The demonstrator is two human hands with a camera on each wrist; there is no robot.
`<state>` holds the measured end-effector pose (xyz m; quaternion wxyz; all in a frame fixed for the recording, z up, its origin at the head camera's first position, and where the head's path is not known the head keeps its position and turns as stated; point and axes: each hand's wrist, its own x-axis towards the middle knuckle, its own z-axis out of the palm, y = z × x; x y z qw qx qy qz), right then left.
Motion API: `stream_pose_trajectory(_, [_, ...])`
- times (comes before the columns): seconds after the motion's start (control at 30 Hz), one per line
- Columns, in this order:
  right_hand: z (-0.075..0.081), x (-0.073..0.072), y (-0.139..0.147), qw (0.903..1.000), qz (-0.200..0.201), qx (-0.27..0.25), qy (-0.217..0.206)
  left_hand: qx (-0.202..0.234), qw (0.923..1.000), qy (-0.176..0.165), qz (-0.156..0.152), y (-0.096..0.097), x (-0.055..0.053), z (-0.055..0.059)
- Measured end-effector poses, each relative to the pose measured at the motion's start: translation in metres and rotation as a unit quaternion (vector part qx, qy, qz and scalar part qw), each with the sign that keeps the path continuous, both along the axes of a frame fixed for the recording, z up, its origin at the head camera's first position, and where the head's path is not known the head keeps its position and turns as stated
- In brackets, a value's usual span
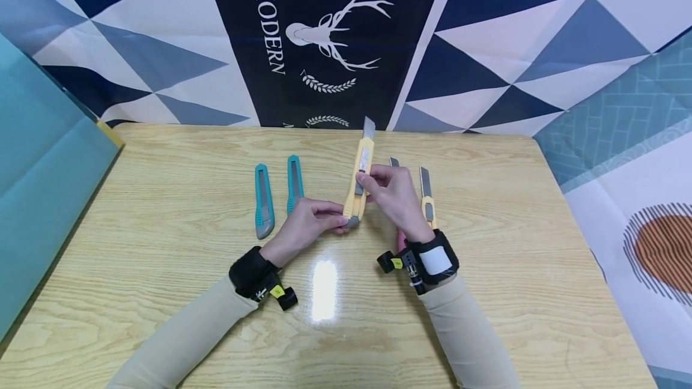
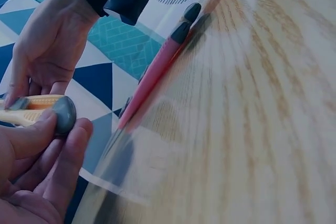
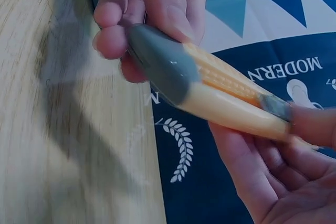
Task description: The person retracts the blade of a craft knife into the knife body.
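A yellow utility knife (image 1: 364, 149) with a grey end cap is held up between both hands, its blade (image 1: 369, 127) sticking out of the far end. My left hand (image 1: 310, 220) pinches the grey end cap (image 3: 167, 65) between thumb and fingers. Higher up the body, my right hand (image 1: 399, 194) grips the knife, with the thumb at the grey slider (image 3: 275, 107). Partly behind the right hand and wrist lies a pink utility knife (image 2: 157, 66), blade out. To the right of it is another yellow utility knife (image 1: 429, 209), also with its blade out.
Two teal utility knives (image 1: 264, 200) lie on the wooden table (image 1: 178, 209) to the left, one partly covered by the left hand. A patterned cloth (image 1: 162, 47) hangs behind the table's far edge. A teal panel (image 1: 43, 179) stands along the left side.
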<state>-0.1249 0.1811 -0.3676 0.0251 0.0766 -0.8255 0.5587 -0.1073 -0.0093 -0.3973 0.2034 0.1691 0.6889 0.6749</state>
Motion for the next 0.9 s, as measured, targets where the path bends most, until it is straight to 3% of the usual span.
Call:
stream_pose_trajectory(0.1, [0.001,0.0,-0.001,1.0,0.0,0.0,0.003,0.011,0.9999,-0.01,0.002,-0.001,-0.001,-0.001])
stream_pose_trajectory(0.33, [0.03,0.015,-0.014,0.9998,-0.011,0.01,0.014,0.013,0.9998,-0.008,0.014,-0.003,-0.003,0.001])
stream_pose_trajectory(0.53, [0.03,0.014,-0.011,1.0,-0.004,-0.003,0.006,0.013,0.9995,0.023,0.018,-0.002,-0.002,0.003])
stream_pose_trajectory(0.9, [0.029,0.013,-0.01,0.9998,0.017,-0.01,-0.005,0.017,0.9995,0.021,0.016,-0.002,-0.003,0.001])
